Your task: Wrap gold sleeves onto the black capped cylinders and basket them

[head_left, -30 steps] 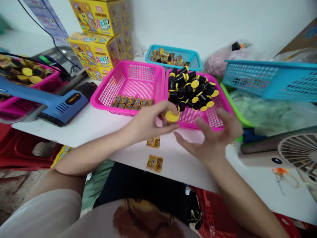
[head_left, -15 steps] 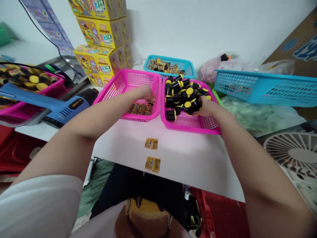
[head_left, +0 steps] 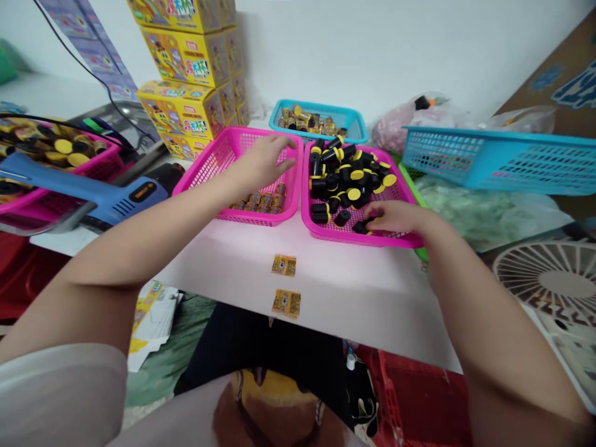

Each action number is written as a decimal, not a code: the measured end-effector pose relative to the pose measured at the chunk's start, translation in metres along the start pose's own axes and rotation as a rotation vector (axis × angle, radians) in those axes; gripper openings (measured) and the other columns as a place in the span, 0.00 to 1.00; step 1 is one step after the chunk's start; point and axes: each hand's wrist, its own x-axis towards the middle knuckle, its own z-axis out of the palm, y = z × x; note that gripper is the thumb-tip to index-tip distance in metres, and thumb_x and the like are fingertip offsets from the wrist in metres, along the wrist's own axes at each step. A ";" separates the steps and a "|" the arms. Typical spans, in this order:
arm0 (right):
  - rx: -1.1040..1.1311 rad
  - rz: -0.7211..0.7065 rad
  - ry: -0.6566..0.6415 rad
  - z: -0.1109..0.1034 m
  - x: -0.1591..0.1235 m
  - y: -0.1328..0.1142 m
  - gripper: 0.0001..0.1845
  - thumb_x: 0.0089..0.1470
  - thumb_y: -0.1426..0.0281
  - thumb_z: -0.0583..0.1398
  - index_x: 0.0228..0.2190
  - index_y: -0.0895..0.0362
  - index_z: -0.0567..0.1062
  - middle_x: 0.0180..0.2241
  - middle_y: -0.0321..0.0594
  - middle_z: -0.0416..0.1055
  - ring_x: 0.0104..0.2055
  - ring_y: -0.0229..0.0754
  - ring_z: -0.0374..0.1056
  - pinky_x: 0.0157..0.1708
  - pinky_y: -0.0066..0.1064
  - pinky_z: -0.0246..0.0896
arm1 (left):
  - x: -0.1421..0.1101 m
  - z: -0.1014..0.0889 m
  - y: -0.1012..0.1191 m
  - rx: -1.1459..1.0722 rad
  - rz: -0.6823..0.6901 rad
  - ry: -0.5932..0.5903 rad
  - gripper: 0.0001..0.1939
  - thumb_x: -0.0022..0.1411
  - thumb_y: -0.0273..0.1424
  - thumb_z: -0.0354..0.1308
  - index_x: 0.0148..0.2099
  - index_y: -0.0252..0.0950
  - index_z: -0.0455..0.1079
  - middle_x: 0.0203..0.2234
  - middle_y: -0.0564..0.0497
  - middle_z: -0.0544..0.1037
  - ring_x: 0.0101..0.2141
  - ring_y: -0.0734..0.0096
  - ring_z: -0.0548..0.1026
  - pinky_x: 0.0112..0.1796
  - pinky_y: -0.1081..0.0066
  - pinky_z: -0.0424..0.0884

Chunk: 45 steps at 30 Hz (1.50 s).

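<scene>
My left hand (head_left: 270, 160) hovers over the left pink basket (head_left: 184, 180), its fingers apart and nothing visible in them. Below it, small containers with printed yellow-brown wraps (head_left: 265, 200) stand in rows at the basket's near right corner. My right hand (head_left: 395, 216) reaches into the near side of the right pink basket (head_left: 321, 232). Its fingertips are closed around a small black container (head_left: 360, 228), partly hidden by them. A pile of similar black containers with yellow ends (head_left: 344, 169) fills the far part of that basket.
Two printed yellow pieces (head_left: 286, 303) lie near the table's front edge. A blue heat gun (head_left: 125, 198) rests at left, by stacked yellow boxes (head_left: 186, 112). Blue baskets (head_left: 358, 127) stand behind and at right, and a white fan (head_left: 559, 279) is at far right.
My left hand has risen off the wrapped containers and its fingers have spread. My right hand has drawn back from the pile towards the near rim, with black containers now lying there.
</scene>
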 end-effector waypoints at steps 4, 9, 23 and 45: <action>0.129 0.049 0.157 0.001 -0.025 -0.005 0.17 0.52 0.70 0.65 0.45 0.54 0.81 0.36 0.42 0.79 0.36 0.47 0.74 0.44 0.40 0.71 | -0.098 0.007 0.044 -0.099 0.414 -0.032 0.14 0.76 0.30 0.50 0.52 0.35 0.76 0.45 0.44 0.83 0.45 0.64 0.81 0.51 0.66 0.74; 0.449 -0.042 0.638 0.025 -0.043 -0.017 0.25 0.62 0.65 0.61 0.60 0.50 0.73 0.51 0.47 0.75 0.41 0.44 0.73 0.42 0.37 0.71 | -0.221 0.057 0.076 0.240 0.599 -0.141 0.19 0.77 0.33 0.53 0.60 0.26 0.74 0.59 0.35 0.79 0.58 0.51 0.79 0.54 0.58 0.76; 0.656 -0.441 0.993 0.068 -0.055 -0.028 0.21 0.60 0.66 0.68 0.54 0.47 0.75 0.48 0.44 0.74 0.44 0.40 0.73 0.37 0.32 0.72 | -0.188 0.036 0.057 0.006 0.588 0.011 0.14 0.75 0.20 0.51 0.50 0.30 0.78 0.51 0.39 0.84 0.51 0.66 0.84 0.50 0.71 0.82; 0.926 -0.742 0.822 0.083 -0.095 -0.094 0.21 0.54 0.71 0.70 0.50 0.47 0.78 0.45 0.43 0.76 0.42 0.43 0.76 0.33 0.34 0.77 | -0.107 0.070 0.058 -1.311 0.052 0.072 0.14 0.64 0.44 0.71 0.43 0.39 0.85 0.42 0.48 0.88 0.47 0.61 0.86 0.50 0.65 0.84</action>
